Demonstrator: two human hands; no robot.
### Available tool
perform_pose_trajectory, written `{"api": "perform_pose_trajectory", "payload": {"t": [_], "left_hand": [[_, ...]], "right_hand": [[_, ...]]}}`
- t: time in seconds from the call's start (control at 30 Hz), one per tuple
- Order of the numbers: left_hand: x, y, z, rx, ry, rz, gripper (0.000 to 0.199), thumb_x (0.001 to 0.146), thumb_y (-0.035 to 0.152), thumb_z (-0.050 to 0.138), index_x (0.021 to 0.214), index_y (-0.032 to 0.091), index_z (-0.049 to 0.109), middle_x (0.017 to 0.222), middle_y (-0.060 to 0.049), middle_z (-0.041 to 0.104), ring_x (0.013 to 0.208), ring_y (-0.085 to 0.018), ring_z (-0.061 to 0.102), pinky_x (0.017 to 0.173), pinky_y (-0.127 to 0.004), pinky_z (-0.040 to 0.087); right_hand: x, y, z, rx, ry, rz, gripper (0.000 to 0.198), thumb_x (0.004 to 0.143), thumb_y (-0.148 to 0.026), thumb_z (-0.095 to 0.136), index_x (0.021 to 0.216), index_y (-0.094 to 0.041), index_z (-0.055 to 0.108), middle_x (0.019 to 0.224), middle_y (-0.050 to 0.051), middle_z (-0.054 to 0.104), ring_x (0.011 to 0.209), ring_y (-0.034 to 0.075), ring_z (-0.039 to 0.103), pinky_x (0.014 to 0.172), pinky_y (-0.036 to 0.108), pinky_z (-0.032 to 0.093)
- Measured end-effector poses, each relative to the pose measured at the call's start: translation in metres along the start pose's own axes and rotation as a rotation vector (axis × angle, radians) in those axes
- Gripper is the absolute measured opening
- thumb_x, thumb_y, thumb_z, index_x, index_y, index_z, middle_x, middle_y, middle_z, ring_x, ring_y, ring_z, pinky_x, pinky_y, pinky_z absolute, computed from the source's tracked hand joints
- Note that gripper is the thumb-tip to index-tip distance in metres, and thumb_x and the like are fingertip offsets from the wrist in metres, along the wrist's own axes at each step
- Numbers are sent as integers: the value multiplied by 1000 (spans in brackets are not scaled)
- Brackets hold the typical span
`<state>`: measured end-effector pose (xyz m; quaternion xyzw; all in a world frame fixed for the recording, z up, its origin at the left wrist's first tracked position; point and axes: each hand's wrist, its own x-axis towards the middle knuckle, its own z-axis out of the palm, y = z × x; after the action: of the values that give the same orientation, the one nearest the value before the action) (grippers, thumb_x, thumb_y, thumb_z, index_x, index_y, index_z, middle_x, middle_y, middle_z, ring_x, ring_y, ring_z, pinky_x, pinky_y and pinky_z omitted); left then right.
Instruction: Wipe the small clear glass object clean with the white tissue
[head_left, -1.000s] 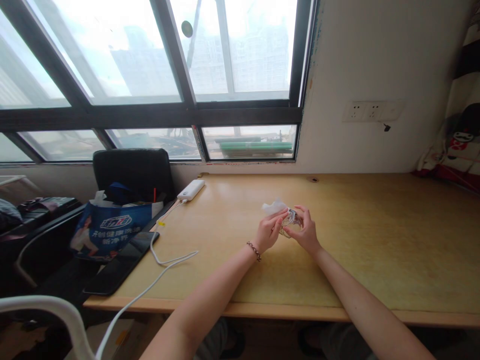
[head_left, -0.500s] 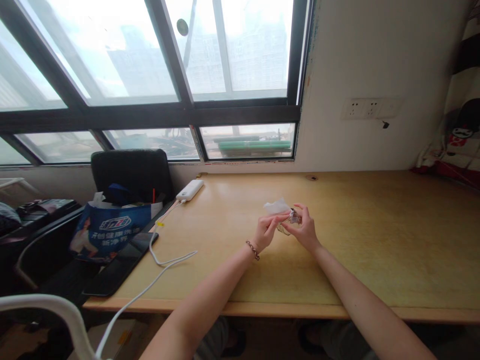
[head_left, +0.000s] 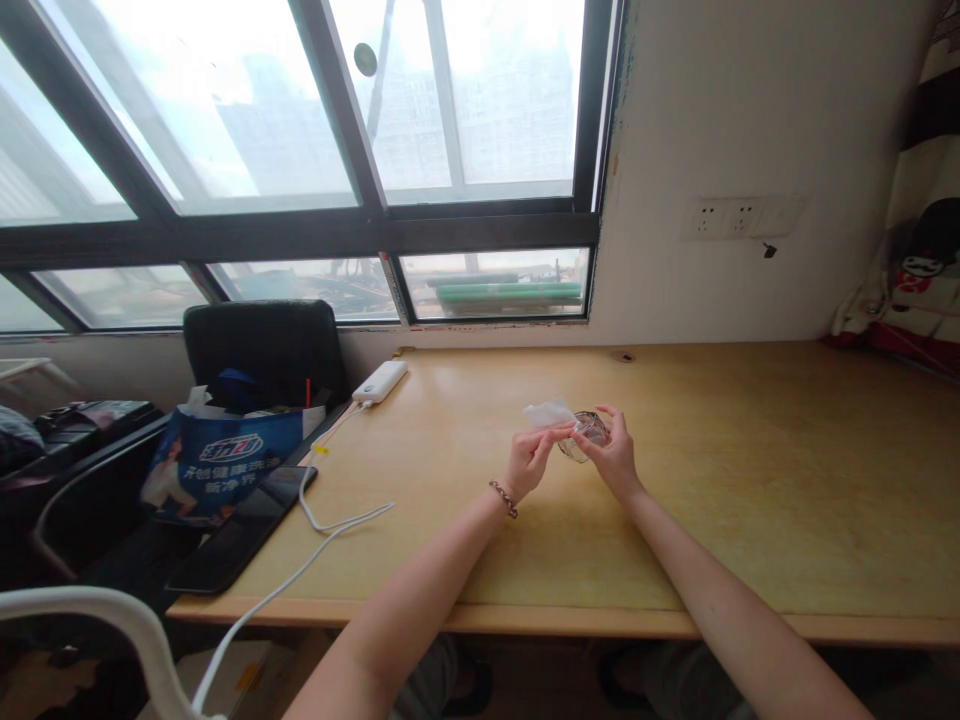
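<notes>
Fingers bunched on a white tissue (head_left: 551,412), our left hand (head_left: 529,462) meets our right hand (head_left: 618,458), which curls around a clear rounded object (head_left: 594,430) between the two, over mid-desk; our fingers partly hide it. From the left, a white curved tube (head_left: 90,604) crosses the near corner, and a blue printed bag (head_left: 217,462) sits on a black chair (head_left: 262,340). A dark slab-like device (head_left: 234,535) overhangs the desk's left edge, beside a looping white cable (head_left: 330,541) and a white power bank (head_left: 380,381), well apart from our hands. Beneath us spreads a yellowish wooden desk (head_left: 757,490); beyond, a dark-framed window (head_left: 480,110), a wall socket panel (head_left: 742,218) and patterned fabric (head_left: 922,270).
</notes>
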<state>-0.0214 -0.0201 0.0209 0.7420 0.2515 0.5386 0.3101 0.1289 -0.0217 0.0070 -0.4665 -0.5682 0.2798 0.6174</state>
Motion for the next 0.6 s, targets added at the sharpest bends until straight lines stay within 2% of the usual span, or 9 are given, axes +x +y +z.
{"api": "perform_pose_trajectory", "payload": {"t": [0.33, 0.47, 0.6], "left_hand": [[1, -16, -4, 26, 54, -60, 35, 86, 34, 35, 97, 18, 64, 104, -5, 62, 100, -20, 56, 89, -39, 43], [1, -24, 0, 7, 82, -165, 38, 84, 40, 37, 98, 17, 63, 99, -6, 64, 92, -20, 59, 86, -38, 45], [-1, -30, 12, -220, 74, -335, 47, 83, 46, 35, 91, 11, 64, 93, -8, 65, 88, -20, 59, 81, -36, 47]], "right_hand": [[-1, -3, 0, 81, -31, 29, 61, 60, -39, 67, 110, -18, 37, 88, 9, 65, 75, 21, 64, 70, 36, 51], [-1, -3, 0, 107, -33, 5, 60, 61, -39, 66, 109, -19, 37, 86, 8, 64, 75, 21, 63, 69, 36, 51], [0, -3, -1, 82, 1, -66, 59, 62, -39, 65, 110, -19, 36, 91, 8, 62, 81, 20, 61, 74, 37, 49]]}}
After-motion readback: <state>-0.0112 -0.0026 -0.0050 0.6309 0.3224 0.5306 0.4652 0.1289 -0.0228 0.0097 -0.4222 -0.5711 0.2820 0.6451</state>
